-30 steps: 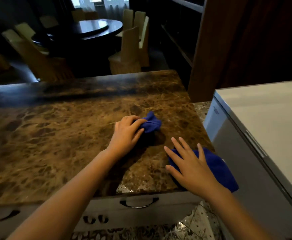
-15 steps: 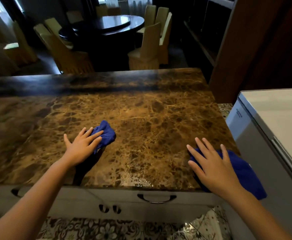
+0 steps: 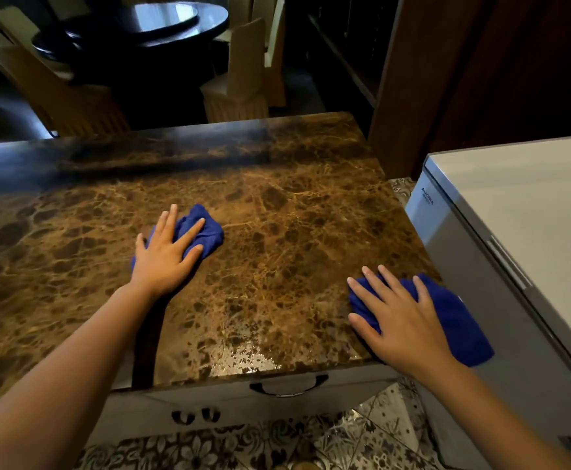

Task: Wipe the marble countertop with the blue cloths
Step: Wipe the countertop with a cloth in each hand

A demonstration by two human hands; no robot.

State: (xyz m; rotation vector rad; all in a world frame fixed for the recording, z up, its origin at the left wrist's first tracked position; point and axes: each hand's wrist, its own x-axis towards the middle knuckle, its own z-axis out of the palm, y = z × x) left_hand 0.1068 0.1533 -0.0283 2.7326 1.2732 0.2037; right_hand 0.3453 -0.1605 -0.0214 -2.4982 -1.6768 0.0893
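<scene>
The brown marble countertop fills the middle of the head view. My left hand lies flat, fingers spread, pressing a crumpled blue cloth onto the marble left of centre. My right hand presses flat on a second blue cloth at the front right corner. Part of that cloth hangs past the counter's right edge. A wet sheen shows on the marble near the front edge between my arms.
A white chest freezer stands close against the counter's right side. A drawer with a dark handle sits below the front edge, above patterned floor tiles. Beyond the counter are a dark round dining table, chairs and a wooden pillar.
My left hand slid its cloth leftward, away from my right hand, and flattened out with the fingers spread. My right hand stayed on its cloth at the front right corner.
</scene>
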